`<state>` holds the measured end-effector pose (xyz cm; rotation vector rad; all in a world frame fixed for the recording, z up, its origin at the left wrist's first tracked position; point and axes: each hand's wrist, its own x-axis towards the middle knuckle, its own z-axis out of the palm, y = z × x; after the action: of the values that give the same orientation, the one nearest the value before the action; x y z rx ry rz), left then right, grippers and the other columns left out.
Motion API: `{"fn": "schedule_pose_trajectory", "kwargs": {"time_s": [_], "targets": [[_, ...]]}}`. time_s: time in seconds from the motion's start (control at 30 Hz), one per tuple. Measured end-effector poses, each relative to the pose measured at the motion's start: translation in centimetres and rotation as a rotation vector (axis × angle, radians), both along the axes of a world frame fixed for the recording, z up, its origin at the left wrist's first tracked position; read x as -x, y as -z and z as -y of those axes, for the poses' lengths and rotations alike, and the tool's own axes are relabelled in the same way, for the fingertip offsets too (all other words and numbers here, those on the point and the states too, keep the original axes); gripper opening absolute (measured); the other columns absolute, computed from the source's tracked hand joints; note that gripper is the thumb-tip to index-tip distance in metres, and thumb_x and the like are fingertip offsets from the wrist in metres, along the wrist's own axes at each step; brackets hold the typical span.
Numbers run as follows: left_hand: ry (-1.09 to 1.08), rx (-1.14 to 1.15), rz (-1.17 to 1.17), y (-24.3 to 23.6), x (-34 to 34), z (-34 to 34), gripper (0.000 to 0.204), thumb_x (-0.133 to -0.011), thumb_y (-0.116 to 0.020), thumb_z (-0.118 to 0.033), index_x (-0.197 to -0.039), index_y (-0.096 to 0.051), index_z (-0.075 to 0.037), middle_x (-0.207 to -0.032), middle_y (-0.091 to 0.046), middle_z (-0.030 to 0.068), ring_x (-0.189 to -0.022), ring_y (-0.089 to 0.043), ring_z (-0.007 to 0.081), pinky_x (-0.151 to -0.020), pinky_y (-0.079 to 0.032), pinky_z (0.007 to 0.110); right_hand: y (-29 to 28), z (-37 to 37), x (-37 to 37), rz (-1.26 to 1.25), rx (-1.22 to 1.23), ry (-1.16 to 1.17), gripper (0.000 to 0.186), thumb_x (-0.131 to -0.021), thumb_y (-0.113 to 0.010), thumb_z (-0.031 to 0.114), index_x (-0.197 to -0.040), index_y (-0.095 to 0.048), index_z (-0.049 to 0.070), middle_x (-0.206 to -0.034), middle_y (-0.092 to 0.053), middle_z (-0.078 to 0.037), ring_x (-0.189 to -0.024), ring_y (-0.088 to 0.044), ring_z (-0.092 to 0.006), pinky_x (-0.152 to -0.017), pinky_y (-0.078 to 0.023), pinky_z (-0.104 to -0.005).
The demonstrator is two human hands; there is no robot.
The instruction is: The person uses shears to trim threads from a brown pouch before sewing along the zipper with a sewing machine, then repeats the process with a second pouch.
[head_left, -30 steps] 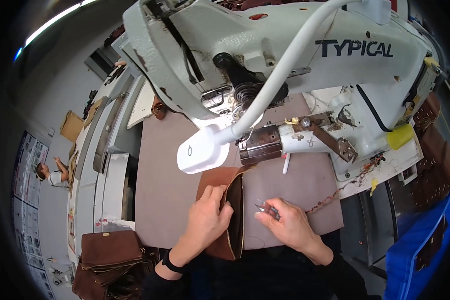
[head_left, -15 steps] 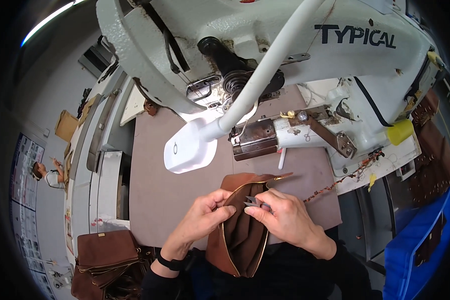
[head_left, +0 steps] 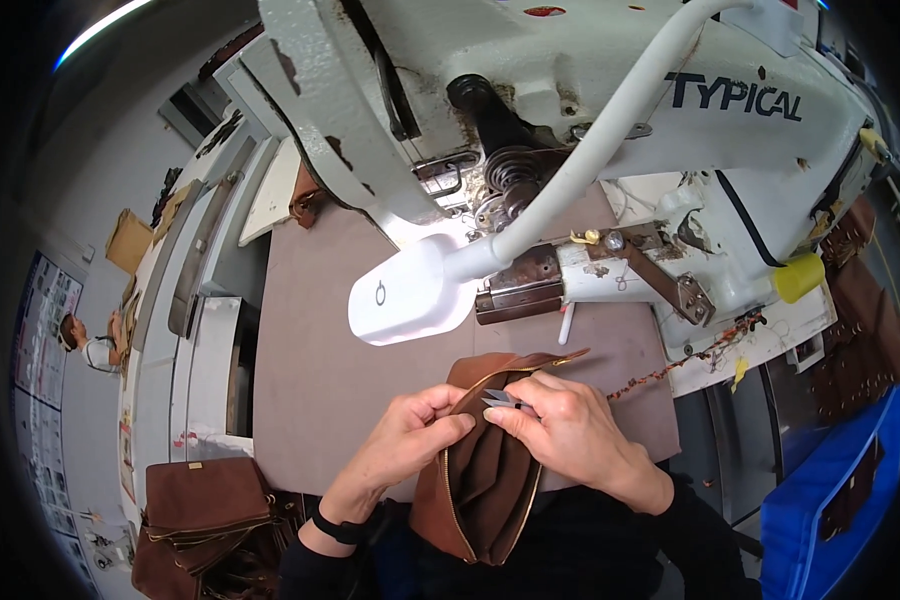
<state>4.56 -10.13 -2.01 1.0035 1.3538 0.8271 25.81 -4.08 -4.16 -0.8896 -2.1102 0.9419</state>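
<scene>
A brown zippered pouch point(head_left: 500, 470) hangs over the near edge of the work table, its gold-toothed zipper apart and its brown lining showing. My left hand point(head_left: 410, 435) pinches the pouch's left rim between thumb and fingers. In my right hand point(head_left: 575, 430) is a small pair of thread snips point(head_left: 498, 398), held inside the pouch's mouth with the two grey blade tips pointing at the left rim. The handles of the snips are mostly hidden by my fingers.
A large sewing machine point(head_left: 610, 80) with a white lamp point(head_left: 400, 300) stands beyond the pouch on the mauve-covered table point(head_left: 320, 370). Brown bags point(head_left: 205, 505) are stacked at lower left. A blue bin point(head_left: 820, 510) sits at right. Another person point(head_left: 95, 345) works far left.
The view has shifted, so machine and lamp appear farther right. Both hands keep their hold; the snips have turned slightly, and their blades look closer together.
</scene>
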Motion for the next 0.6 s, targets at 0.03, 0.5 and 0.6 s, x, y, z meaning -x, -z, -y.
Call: {"fn": "schedule_pose_trajectory", "kwargs": {"time_s": [0.03, 0.5, 0.6], "targets": [[-0.006, 0.018, -0.032, 0.01, -0.03, 0.02, 0.017, -0.098, -0.063, -0.012, -0.111, -0.068, -0.002, -0.083, -0.060, -0.0088, -0.070, -0.048, -0.0014, -0.058, -0.037, 0.018, -0.05, -0.06, 0.08, 0.002, 0.008, -0.004, 0.025, -0.094, -0.071, 0.026, -0.095, -0.068, 0.000, -0.085, -0.068, -0.016, -0.073, -0.067, -0.0375, -0.063, -0.052, -0.0464], [0.010, 0.008, -0.065, -0.45, -0.15, 0.02, 0.018, -0.096, -0.063, -0.003, -0.113, -0.068, 0.002, -0.088, -0.061, -0.0058, -0.075, -0.051, -0.0004, -0.065, -0.040, 0.018, -0.15, -0.79, 0.84, 0.061, -0.114, -0.056, 0.025, -0.094, -0.069, 0.025, -0.086, -0.066, 0.001, -0.078, -0.065, -0.016, -0.070, -0.066, -0.0383, -0.061, -0.051, -0.0484], [0.016, 0.016, -0.072, -0.36, -0.06, 0.11, 0.019, -0.096, -0.062, -0.003, -0.114, -0.067, 0.003, -0.089, -0.062, -0.0052, -0.077, -0.053, 0.0002, -0.066, -0.042, 0.018, 0.04, -0.99, 0.87, 0.033, -0.105, -0.077, 0.024, -0.094, -0.069, 0.024, -0.086, -0.067, 0.001, -0.078, -0.065, -0.016, -0.070, -0.066, -0.0382, -0.061, -0.050, -0.0483]]}}
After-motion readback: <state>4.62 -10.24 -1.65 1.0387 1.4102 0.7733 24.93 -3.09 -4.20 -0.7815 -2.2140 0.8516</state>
